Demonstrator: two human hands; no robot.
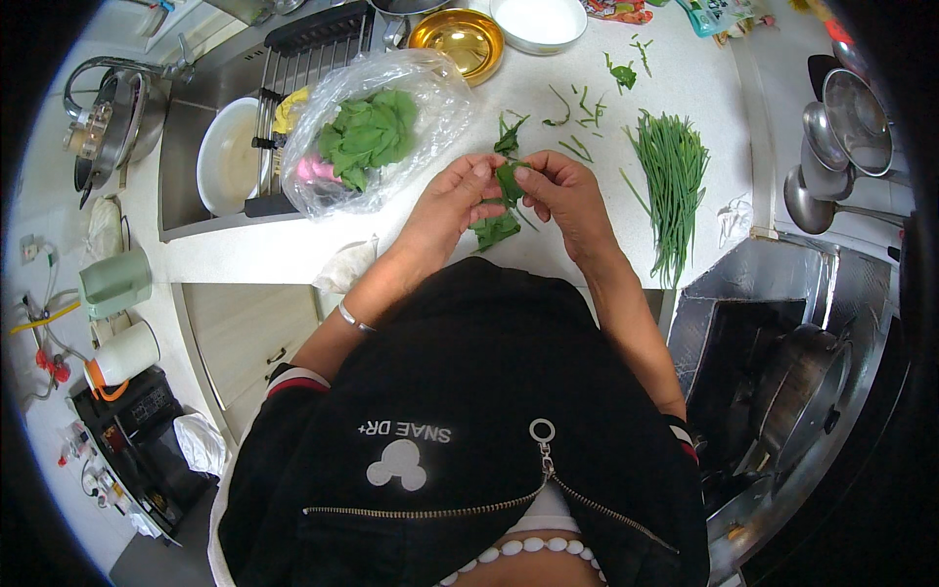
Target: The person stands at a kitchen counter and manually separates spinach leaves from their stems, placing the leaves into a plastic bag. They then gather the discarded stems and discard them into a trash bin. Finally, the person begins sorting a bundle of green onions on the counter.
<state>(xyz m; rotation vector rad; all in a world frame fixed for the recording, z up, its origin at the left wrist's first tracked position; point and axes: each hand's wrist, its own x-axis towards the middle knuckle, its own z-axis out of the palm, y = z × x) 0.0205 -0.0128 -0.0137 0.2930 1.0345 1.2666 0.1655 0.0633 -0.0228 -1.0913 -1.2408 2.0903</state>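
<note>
My left hand (456, 197) and my right hand (563, 189) meet over the counter, pinching a green leaf (511, 180) between the fingertips. Just below the fingers of my left hand lies a larger leaf (496, 230); whether it joins the held one is hidden. A small dark leaf (508, 136) is just beyond my hands. Left of them, an open clear plastic bag (440, 95) holds a bunch of leafy greens (370, 132), with something pink inside. A bundle of thin green chives or similar stalks (669, 191) lies to the right.
Cut stem pieces (579, 149) are scattered on the white counter (469, 253). A gold bowl (461, 45) and a white bowl (539, 23) stand at the back. The sink at left has a rack (312, 55) and a white basin (229, 158). A pan (799, 392) sits on the stove at right.
</note>
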